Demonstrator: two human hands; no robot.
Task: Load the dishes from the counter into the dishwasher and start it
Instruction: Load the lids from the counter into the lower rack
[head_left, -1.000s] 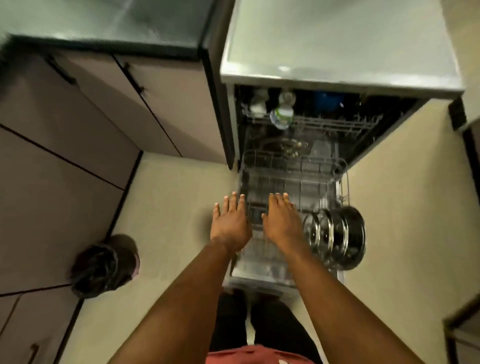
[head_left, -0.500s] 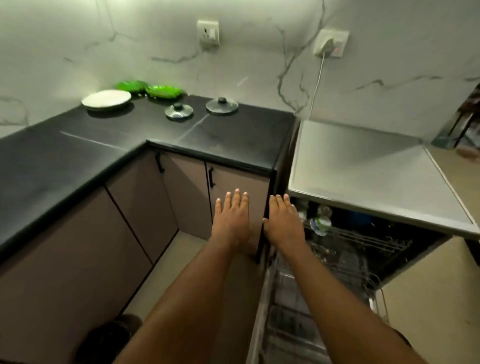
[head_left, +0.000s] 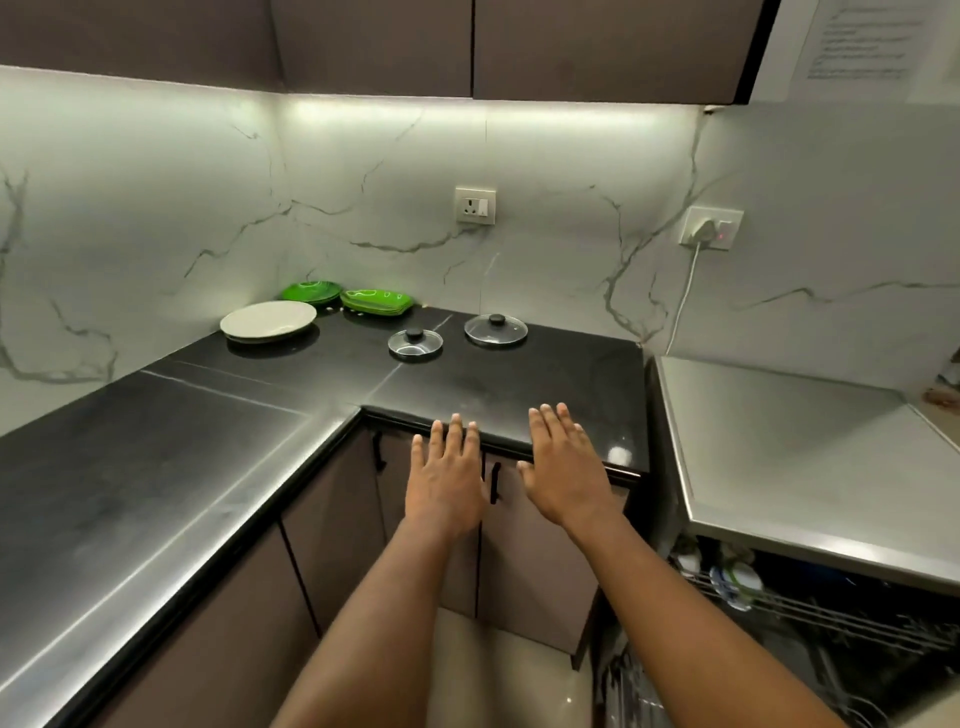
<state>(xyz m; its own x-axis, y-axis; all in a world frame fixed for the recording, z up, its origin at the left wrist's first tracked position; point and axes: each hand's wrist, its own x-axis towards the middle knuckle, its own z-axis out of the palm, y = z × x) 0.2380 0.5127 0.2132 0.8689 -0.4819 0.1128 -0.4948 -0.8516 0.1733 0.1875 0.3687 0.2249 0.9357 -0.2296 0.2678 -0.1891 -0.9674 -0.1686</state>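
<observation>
On the black counter (head_left: 208, 457), far in the corner, lie a white plate (head_left: 268, 320), a round green plate (head_left: 311, 291) and a stack of green rectangular plates (head_left: 376, 301). Two glass lids with black knobs sit to their right: a small lid (head_left: 415, 342) and a larger lid (head_left: 495, 329). My left hand (head_left: 448, 480) and my right hand (head_left: 563, 467) are stretched out flat, fingers straight, over the counter's front edge, holding nothing. The open dishwasher (head_left: 810, 623) is at the lower right, its upper rack (head_left: 831, 618) showing a few items.
The dishwasher's steel top (head_left: 789, 457) adjoins the counter on the right. Brown cabinet doors (head_left: 530, 561) with black handles stand below the counter. A wall socket (head_left: 475, 205) and a plugged-in socket (head_left: 710, 228) with a white cord are on the marble wall. Wall cabinets hang overhead.
My view has lifted from the lower dishwasher rack up to the counter and wall. Both hands stay flat and empty, now over the counter edge instead of the rack.
</observation>
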